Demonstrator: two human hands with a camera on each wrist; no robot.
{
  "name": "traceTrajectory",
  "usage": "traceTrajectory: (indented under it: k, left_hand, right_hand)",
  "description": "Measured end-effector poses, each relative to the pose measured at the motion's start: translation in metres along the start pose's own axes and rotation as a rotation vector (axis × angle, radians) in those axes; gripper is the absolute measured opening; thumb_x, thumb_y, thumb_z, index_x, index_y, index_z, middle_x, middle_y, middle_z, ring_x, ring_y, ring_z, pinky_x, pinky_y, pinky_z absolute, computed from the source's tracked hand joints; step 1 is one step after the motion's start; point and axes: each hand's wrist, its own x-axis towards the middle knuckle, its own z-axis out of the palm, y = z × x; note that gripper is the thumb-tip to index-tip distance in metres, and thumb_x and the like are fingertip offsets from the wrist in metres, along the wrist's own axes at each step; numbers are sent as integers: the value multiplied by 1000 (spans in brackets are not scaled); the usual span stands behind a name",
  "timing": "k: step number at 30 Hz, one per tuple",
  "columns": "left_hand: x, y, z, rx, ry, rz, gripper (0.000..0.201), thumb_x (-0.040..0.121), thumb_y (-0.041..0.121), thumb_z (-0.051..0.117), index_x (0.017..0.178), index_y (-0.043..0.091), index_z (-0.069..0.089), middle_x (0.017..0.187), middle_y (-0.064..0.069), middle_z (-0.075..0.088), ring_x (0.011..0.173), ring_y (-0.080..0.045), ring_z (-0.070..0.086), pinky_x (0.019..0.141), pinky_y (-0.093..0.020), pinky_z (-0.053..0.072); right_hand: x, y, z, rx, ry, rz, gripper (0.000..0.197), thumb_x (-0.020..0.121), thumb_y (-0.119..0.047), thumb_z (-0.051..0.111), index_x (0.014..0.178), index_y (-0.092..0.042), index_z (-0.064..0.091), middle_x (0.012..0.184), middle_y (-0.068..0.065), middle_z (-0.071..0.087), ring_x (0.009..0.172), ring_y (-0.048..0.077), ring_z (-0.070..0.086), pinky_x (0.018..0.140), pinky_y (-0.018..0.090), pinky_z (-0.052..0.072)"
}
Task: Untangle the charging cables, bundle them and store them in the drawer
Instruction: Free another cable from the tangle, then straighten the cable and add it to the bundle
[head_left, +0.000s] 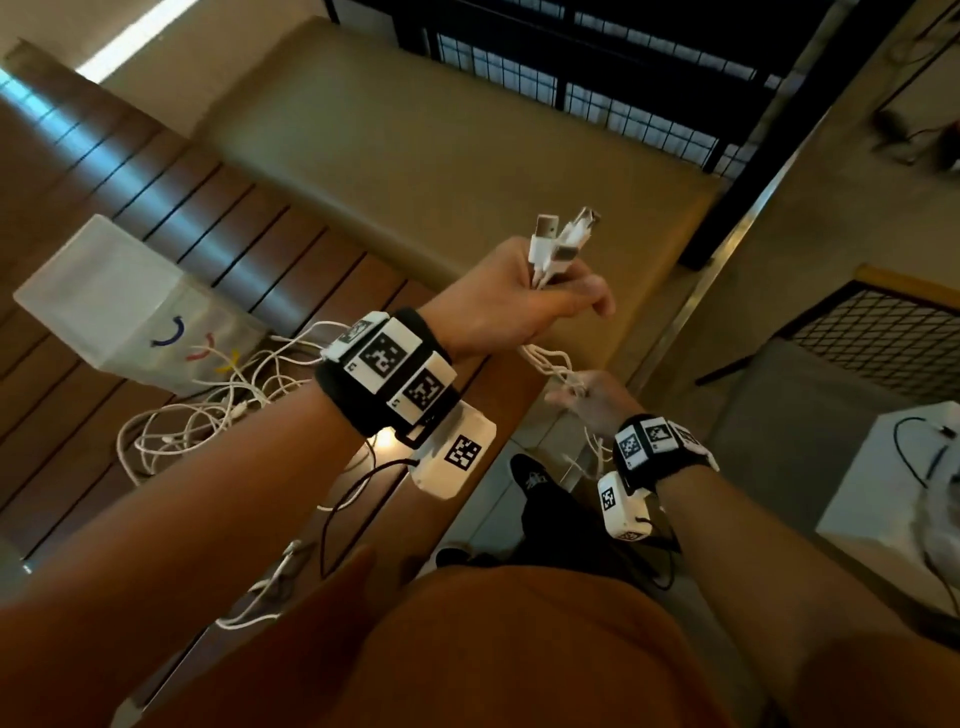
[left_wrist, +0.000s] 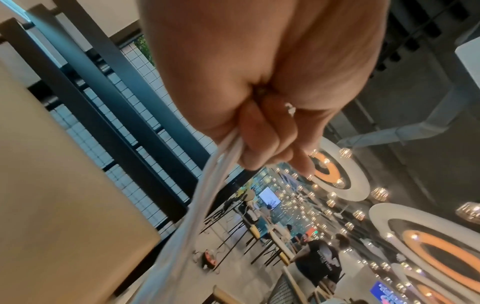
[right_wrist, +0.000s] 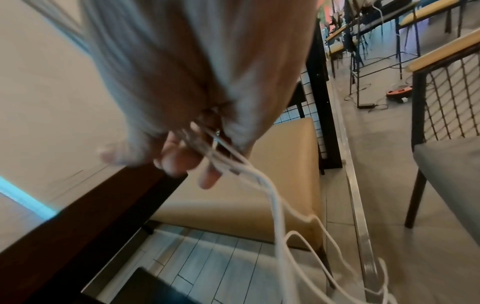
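Nearest, the right hand (head_left: 592, 402) pinches white charging cables (head_left: 550, 364) running up to the left hand (head_left: 519, 301), clenched below their USB plugs (head_left: 563, 236). Farther, a tangle (head_left: 208, 415) on the table (head_left: 78, 493) could snag.

We see smooth white plastic-sheathed cables (head_left: 545, 358) with glossy plastic plugs and metal tips. Beside them, the table (head_left: 156, 218) is dark slatted wood with a glossy sheen. On the table stands a frosted, matt translucent plastic box (head_left: 104, 291). Beyond the table, the bench (head_left: 415, 156) looks smooth, matt tan upholstery.
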Motion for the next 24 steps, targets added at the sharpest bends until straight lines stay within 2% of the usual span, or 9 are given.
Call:
traceTrajectory:
  k: [2,4,7,10,13,18,20,22,24]
  left_hand:
    - [-4,-11,3,5,32,-38,21,100,12,44,92,13,64,55,11,56,46,-3,39,46,-18,34]
    - [-8,-25,4,-90,67,-101,26,102,18,40,89,14,63,56,7,49,45,-5,35,45,-19,30]
    - [-16,-41,5,-277,119,-205,35,104,21,32,77,9,52,52,11,40,44,-5,30,44,-17,27]
    - [-23,-47,7,-359,114,-262,39,105,22,31,70,11,44,51,9,34,42,-6,27,41,-15,26]
    - [-35,-46,6,-282,166,-302,39,104,14,34,68,14,49,46,10,40,39,0,33,41,-12,28]
    - [-60,-40,-8,-192,392,-365,34,96,-6,41,81,15,64,62,13,52,53,0,44,46,-8,35]
    - [-71,-52,-18,-132,527,-404,17,95,0,45,105,-2,59,73,4,50,62,-4,46,51,-9,38]
    - [-84,-51,-26,-213,646,-498,31,95,-1,44,124,-13,48,83,-7,54,69,-11,51,60,-17,40]
    - [-102,-53,-33,-236,708,-578,34,99,-2,38,131,-12,42,116,-22,55,99,-26,56,72,-18,34]
  right_hand:
    - [0,-1,-4,-85,-116,36,24,77,-24,79,89,-16,61,78,-9,58,70,8,54,60,20,38]
    - [3,-5,-18,-227,-265,89,52,72,-17,83,118,-21,57,105,-11,60,90,10,59,72,21,46]
    - [1,-37,-47,-325,-239,87,53,84,-19,72,133,-23,51,136,-4,51,118,18,53,98,34,44]
    - [-14,-100,-68,77,-2,-73,20,99,-36,47,114,-29,59,122,-3,61,104,5,58,94,29,44]
    - [-29,-172,-65,364,-78,-282,47,93,-60,31,114,-30,61,112,-5,66,106,8,62,96,36,48]
    - [-37,-254,-30,-74,-390,-512,45,99,-49,32,113,-21,64,108,-5,65,103,5,59,89,27,46]
    - [-29,-270,-11,-332,-410,-572,49,100,-50,32,107,-20,71,106,-5,68,98,8,61,82,25,45]
    - [-23,-282,10,-480,-401,-637,52,100,-53,32,101,-23,73,104,-5,70,94,8,62,76,22,45]
    - [-21,-295,30,-566,-396,-744,55,99,-56,29,101,-23,73,104,-3,71,93,12,64,77,27,48]
